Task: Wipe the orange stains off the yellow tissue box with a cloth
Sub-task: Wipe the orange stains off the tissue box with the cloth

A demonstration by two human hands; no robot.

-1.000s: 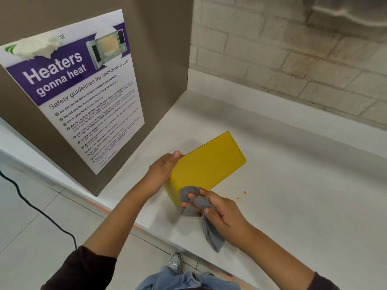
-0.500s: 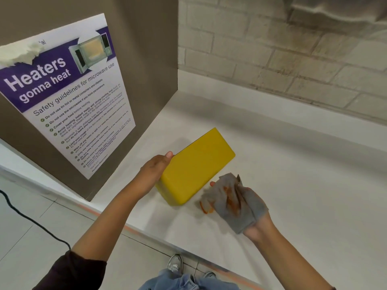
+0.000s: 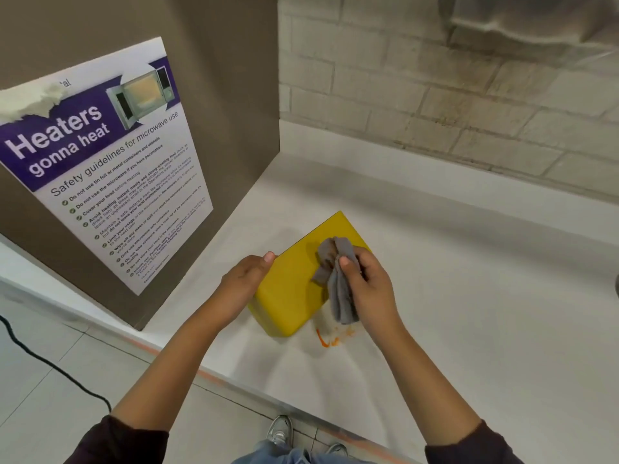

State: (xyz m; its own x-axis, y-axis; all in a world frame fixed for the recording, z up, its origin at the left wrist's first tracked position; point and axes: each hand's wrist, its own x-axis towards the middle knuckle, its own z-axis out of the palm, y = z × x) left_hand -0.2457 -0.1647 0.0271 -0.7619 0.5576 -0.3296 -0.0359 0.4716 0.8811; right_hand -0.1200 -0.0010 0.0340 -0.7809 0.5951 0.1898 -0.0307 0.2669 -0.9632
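The yellow tissue box [image 3: 291,289] lies flat on the white counter [image 3: 469,313], its plain broad face up. My left hand [image 3: 243,284] holds its left edge, thumb on the top face. My right hand [image 3: 366,289] grips a bunched grey cloth [image 3: 336,279] and presses it on the box's right side; the cloth's tail hangs over the box's right edge. An orange smear [image 3: 330,339] marks the counter just right of the box's near corner.
A brown panel with a microwave safety poster [image 3: 100,169] stands left of the box. A brick wall [image 3: 435,95] runs behind the counter. The counter's front edge [image 3: 234,380] is near my feet; a black cable [image 3: 50,366] lies on the floor.
My right hand turned over and brought the cloth from beside the box's near corner up onto its top face. The box stays flat under my left hand.
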